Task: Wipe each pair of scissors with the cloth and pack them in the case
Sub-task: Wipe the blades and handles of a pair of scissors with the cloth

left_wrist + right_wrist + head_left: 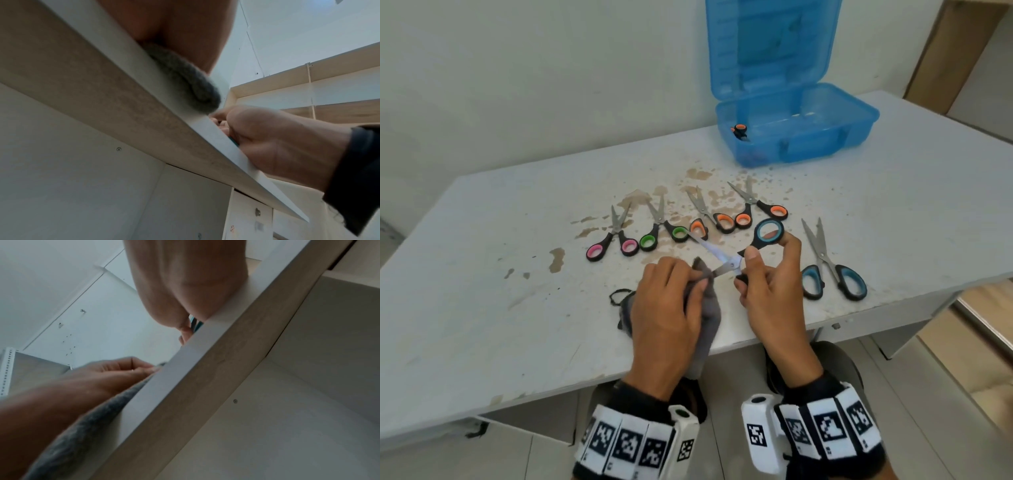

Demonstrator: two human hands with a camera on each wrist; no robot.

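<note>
Your right hand (770,294) grips the blue-handled scissors (756,243) by the handles, blades spread wide, one blade pointing toward your left hand (667,308). Left hand's fingers are curled round the grey cloth (705,308), pinching it onto the other blade near the pivot. Cloth tail hangs over the bench (482,274) edge below your left wrist. Second blue pair (832,270) lies just right of your right hand. Five more pairs (688,222) sit in a row beyond both hands; open blue case (791,137) further back, right.

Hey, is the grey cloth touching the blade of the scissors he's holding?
Touching. In the head view the left hand pinches the grey cloth around the lower blade of the blue-handled scissors; no gap shows.
</note>
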